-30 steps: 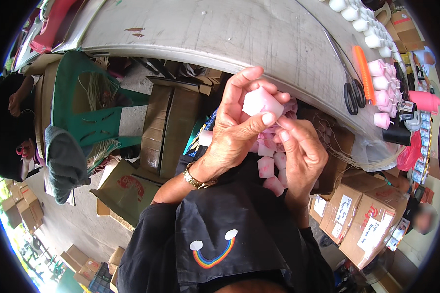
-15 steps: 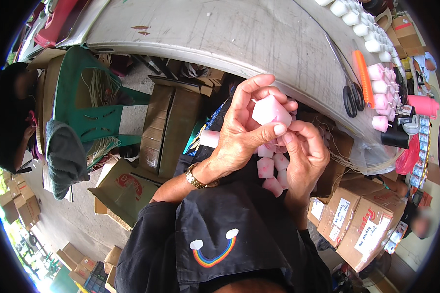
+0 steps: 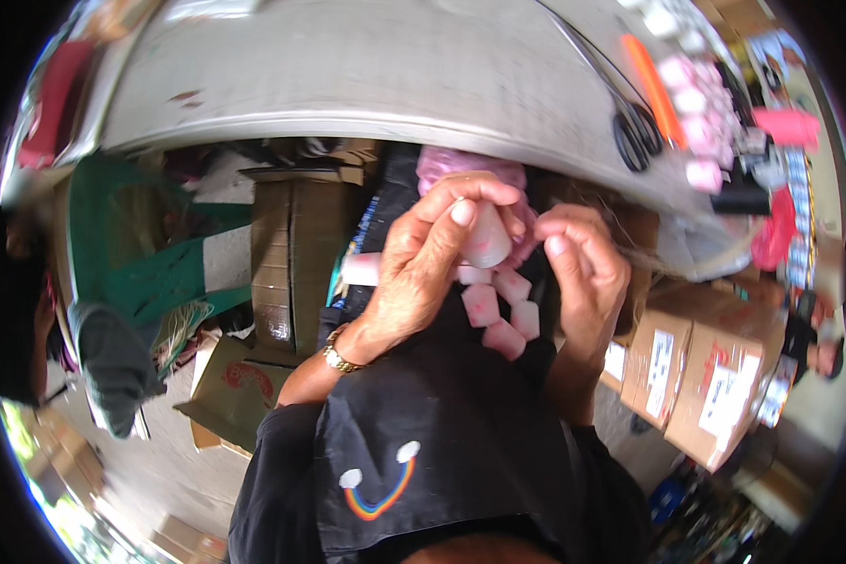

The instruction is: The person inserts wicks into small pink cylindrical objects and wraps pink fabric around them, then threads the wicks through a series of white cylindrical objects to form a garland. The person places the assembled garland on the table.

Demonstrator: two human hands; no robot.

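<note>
Gry tbl [image 3: 348,75], grn chair [image 3: 108,244] L, gry flr [image 3: 183,475], daylight.

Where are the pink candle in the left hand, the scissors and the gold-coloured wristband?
Pink candle [image 3: 488,244]: head view, on its exposed side.
Scissors [image 3: 638,134]: head view, on the black handles.
Gold-coloured wristband [image 3: 334,352]: head view, on its links.

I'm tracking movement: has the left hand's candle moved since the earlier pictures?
Yes: in view, the candle has shifted away from the table edge, toward the apron.
</note>
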